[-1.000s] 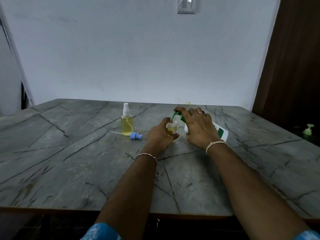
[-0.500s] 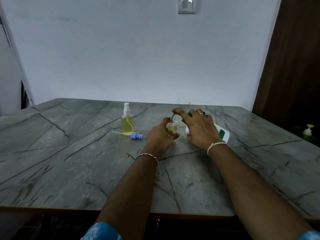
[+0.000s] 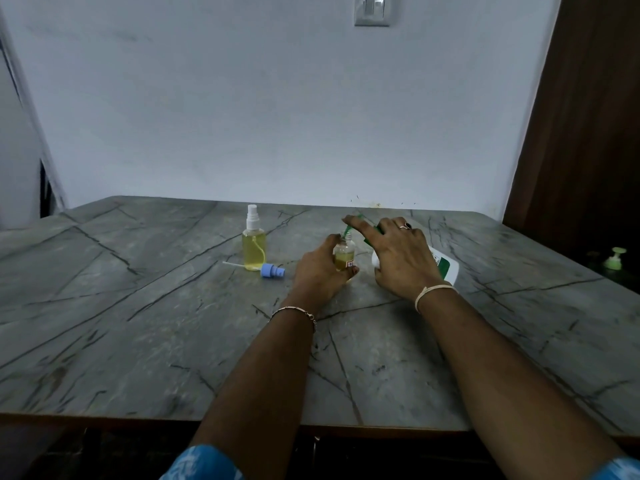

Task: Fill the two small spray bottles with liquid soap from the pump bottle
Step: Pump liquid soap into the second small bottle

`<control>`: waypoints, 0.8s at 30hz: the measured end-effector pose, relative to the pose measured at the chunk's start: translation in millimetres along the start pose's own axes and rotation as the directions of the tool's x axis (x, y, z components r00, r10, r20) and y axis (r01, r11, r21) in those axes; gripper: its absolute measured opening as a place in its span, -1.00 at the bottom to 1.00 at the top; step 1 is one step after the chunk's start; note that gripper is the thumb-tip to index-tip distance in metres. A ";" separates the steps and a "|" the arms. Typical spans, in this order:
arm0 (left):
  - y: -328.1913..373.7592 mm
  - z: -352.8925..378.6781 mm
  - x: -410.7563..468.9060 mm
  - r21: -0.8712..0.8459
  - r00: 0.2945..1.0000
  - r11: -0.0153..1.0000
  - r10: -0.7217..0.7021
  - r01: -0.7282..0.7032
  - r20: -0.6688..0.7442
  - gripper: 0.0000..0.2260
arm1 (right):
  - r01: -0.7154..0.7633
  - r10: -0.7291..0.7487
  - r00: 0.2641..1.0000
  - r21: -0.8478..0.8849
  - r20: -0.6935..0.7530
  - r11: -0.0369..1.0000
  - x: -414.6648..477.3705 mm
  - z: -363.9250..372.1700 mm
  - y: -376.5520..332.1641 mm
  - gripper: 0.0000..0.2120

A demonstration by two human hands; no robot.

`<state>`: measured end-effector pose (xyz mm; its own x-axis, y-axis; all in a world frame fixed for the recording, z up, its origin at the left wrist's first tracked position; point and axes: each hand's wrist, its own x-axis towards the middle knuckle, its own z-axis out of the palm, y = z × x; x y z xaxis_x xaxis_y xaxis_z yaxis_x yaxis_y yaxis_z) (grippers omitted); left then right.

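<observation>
Nearest you, at the bottom of the frame, your blue patterned sleeves (image 3: 204, 464) end and both forearms reach out over the grey veined tabletop (image 3: 138, 341). There is a thin bracelet (image 3: 294, 310) on the left wrist and a pale band (image 3: 433, 292) on the right.

Just past centre, your left hand (image 3: 318, 271) holds the small bottle (image 3: 344, 256). Its fingers (image 3: 349, 271) are curled narrowly round the base, and the thumb is up along the near side. The small bottle stands upright and uncapped, with yellow liquid in its lower part.

Right of it, your right hand (image 3: 398, 258) lies over the white pump bottle (image 3: 446, 268), which is tipped toward the small bottle. The thumb is tucked against its shoulder. The index finger is stretched out along the green pump head (image 3: 348, 230), whose spout sits at the small bottle's mouth.

Left of centre, a blue spray cap (image 3: 272, 271) lies on its side with its tube pointing left. Just behind it a capped spray bottle (image 3: 254, 244) stands upright, nearly full of yellow liquid.

Farther back are the pale wall (image 3: 242, 116), a switch plate (image 3: 372, 10) at the top edge and a brown door (image 3: 595, 116) at the right.
</observation>
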<state>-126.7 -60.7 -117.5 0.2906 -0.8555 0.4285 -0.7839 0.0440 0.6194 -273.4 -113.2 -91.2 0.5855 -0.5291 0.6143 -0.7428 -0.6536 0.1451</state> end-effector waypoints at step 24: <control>1.0 -0.7 0.7 0.023 1.000 1.000 -0.019 0.019 0.007 -0.42 | -0.032 0.032 0.999 0.001 -0.014 0.999 4.6 1.3 -7.1 -0.20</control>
<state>-127.0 -60.9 -116.2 0.3014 -0.8599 0.4120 -0.7908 0.0159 0.6119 -265.0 -111.7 -90.3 0.5564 -0.5423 0.6296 -0.7612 -0.6365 0.1244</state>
